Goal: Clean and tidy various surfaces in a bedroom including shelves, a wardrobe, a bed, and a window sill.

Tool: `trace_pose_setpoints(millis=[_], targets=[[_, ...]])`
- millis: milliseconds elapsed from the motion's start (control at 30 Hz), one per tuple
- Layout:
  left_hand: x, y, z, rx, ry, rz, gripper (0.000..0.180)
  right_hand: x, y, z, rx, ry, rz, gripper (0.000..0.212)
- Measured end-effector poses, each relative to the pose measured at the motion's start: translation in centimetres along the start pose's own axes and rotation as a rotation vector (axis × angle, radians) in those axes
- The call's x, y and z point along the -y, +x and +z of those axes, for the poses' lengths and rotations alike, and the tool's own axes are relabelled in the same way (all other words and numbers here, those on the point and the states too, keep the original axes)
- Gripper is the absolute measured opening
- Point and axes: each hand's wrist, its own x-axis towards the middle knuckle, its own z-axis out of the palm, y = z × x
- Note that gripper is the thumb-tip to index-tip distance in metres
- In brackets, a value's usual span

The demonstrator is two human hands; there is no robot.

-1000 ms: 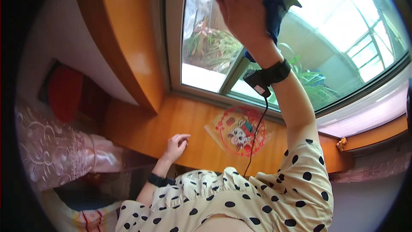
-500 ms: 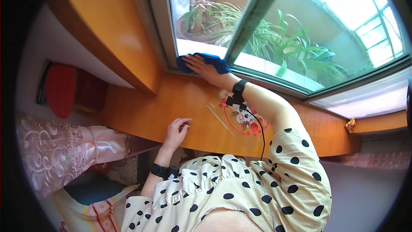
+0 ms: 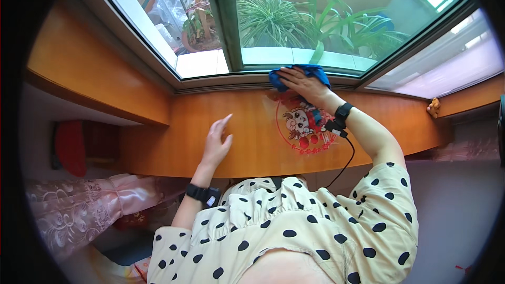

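Note:
My right hand (image 3: 306, 85) lies over a blue cloth (image 3: 315, 71), pressing it against the lower rail of the window frame (image 3: 252, 78). Some of the cloth shows above and beside the fingers; the rest is under the palm. Over the front part of the wooden sill (image 3: 236, 142), my left hand (image 3: 216, 139) is raised with its fingers apart and nothing in it. A round red sticker with a cartoon figure (image 3: 301, 122) lies on the sill below my right hand. Each wrist wears a black band, and a black cable (image 3: 347, 163) runs down from the right one.
Behind the glass stand leafy green plants (image 3: 273, 21) and a potted plant (image 3: 200, 34). A small brown figurine (image 3: 433, 108) sits at the right corner. To the left are a red rounded object (image 3: 71, 147) and a pink lace curtain (image 3: 89, 205) hanging below the sill.
My right hand has slid the blue cloth rightward along the lower window frame. My left hand has lifted and its fingers have straightened. The view has turned, showing more window.

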Motion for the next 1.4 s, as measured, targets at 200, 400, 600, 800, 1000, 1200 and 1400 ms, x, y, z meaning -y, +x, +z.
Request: trace_pose_setpoints(millis=[200,400,600,800,1000,1200,1400], targets=[[-3.7,6.5,6.3,0.176,-0.143,0.037,0.062,0.2,-4.6,-2.5,-0.208,-0.048,0.149,0.048],[-4.4,11.2,9.7,0.292,-0.165,0.097,0.065,1.4,-12.8,-6.6,-0.828,0.072,0.722,0.059],[-8.7,12.8,11.7,0.513,0.149,0.469,0.079,0.2,-23.8,-4.2,-0.783,-0.012,1.093,0.060],[-11.6,8.8,11.7,0.849,0.353,0.632,0.096,3.6,-26.2,-0.5,-0.546,-0.074,1.179,0.052],[-9.9,7.8,12.7,0.803,0.361,0.655,0.092,7.9,-24.1,0.6,-0.515,0.067,1.108,0.051],[-8.0,8.1,14.1,0.599,0.253,0.701,0.049,11.2,-21.3,0.5,-0.563,0.320,1.075,0.062],[-11.5,10.1,12.4,0.489,0.064,0.561,0.024,13.5,-16.3,-2.8,-0.297,0.219,0.697,0.062]])
